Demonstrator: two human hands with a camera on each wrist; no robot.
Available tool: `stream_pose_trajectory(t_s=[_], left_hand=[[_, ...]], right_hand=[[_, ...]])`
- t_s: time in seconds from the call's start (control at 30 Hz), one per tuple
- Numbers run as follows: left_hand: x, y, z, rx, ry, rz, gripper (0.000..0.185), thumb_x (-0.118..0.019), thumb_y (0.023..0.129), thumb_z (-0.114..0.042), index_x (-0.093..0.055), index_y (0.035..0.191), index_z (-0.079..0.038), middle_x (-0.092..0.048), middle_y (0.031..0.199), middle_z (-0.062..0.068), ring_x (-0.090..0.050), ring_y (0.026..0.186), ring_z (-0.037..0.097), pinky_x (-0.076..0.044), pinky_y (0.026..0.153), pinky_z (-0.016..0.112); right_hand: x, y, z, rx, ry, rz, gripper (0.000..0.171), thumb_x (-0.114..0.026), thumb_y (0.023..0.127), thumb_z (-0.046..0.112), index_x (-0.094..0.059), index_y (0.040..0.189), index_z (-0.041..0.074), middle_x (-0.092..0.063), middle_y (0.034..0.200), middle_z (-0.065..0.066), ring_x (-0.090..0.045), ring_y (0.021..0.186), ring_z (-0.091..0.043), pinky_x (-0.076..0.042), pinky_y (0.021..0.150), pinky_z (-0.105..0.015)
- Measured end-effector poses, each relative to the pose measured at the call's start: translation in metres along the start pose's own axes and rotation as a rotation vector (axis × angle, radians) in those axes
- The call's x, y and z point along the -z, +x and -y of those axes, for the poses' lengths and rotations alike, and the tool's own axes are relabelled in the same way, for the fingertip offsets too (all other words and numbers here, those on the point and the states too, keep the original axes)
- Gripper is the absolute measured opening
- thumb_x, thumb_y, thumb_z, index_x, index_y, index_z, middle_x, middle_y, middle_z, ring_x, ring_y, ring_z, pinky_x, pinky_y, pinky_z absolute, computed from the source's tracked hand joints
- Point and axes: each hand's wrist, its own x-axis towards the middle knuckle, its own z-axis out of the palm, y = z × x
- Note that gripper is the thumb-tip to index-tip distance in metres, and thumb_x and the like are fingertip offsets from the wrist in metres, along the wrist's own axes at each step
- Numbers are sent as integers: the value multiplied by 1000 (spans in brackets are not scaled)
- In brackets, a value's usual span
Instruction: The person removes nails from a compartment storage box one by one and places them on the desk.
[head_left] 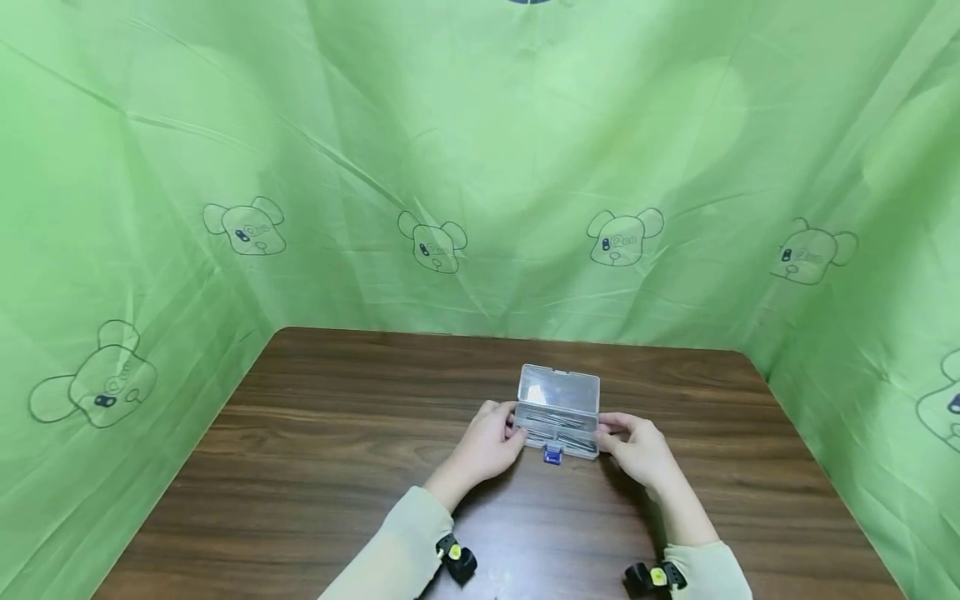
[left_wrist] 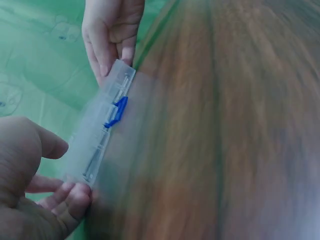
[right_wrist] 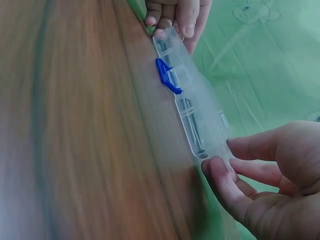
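A small clear plastic box stands on the table with its lid raised at the back. Inside lie several long thin metal pieces that look like nails, in two rows. A blue latch hangs from the front edge. My left hand holds the box's left end between thumb and fingers. At the right end, my right hand grips it the same way. Both wrist views show the blue latch and nail heads seen through the clear front wall.
The brown wood-grain table spreads around the box. Green cloth printed with bear faces hangs behind and at both sides. Each sleeve cuff carries a black wrist camera, one on the left and one on the right.
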Motion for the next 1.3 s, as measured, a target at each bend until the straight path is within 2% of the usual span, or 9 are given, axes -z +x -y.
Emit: stream_pose_trajectory(t_s=[0.13, 0.27, 0.43, 0.53, 0.8, 1.0, 1.2, 1.3], left_hand=[[15, -5, 9, 45, 8, -31, 51, -75, 100, -17, -64, 141, 10, -68, 119, 17, -71, 95, 20, -58, 92, 41], [29, -10, 19, 75, 6, -63, 55, -77, 98, -15, -62, 144, 10, -70, 121, 16, -71, 93, 19, -58, 90, 41], [40, -12, 32, 61, 24, -64, 60, -77, 96, -14, -59, 147, 11, -71, 120, 15, -69, 91, 18, -56, 88, 39], [44, -14, 39, 53, 19, -70, 59, -77, 94, -14, -62, 146, 10, -70, 118, 14, -67, 90, 16, -56, 86, 35], [52, -17, 62, 122, -171, -132, 51, -83, 90, -10, -70, 139, 2, -71, 115, 9, -68, 91, 16, -58, 79, 25], [55, -20, 72, 99, -254, -118, 50, -82, 89, -4, -71, 137, -1, -70, 124, 11, -71, 96, 19, -59, 82, 26], [58, -21, 74, 58, -265, -67, 55, -83, 90, -5, -68, 143, -3, -72, 121, 13, -72, 93, 18, -59, 83, 28], [59, -22, 74, 53, -271, -54, 56, -84, 90, -7, -68, 143, -3, -73, 124, 13, -71, 95, 19, -60, 84, 29]], right_hand=[[-17, 8, 7, 15, 34, -3, 36, -77, 99, 4, -71, 133, -9, -76, 115, -18, -70, 90, -14, -57, 64, -28], [-34, 17, 15, 34, 70, -15, 34, -78, 98, 4, -73, 131, -7, -78, 115, -18, -71, 92, -14, -56, 66, -26], [-50, 24, 19, 19, 100, -45, 32, -78, 98, 4, -75, 128, -4, -79, 115, -17, -71, 93, -13, -54, 71, -21], [-57, 25, 18, 10, 130, -33, 32, -78, 98, 4, -75, 129, -4, -78, 116, -18, -72, 95, -13, -54, 73, -21], [-68, 30, 16, 22, 242, 30, 37, -79, 98, 5, -72, 131, -6, -75, 121, -22, -71, 100, -17, -56, 78, -21], [-71, 31, 14, 31, 247, 6, 34, -80, 98, 6, -74, 130, -4, -76, 119, -21, -70, 95, -15, -55, 78, -20], [-76, 31, 15, 17, 224, -46, 31, -79, 95, 4, -76, 126, -2, -78, 113, -17, -69, 86, -12, -53, 71, -21], [-76, 33, 14, 18, 232, -45, 31, -78, 95, 3, -76, 126, -2, -78, 113, -16, -69, 85, -12, -53, 70, -21]])
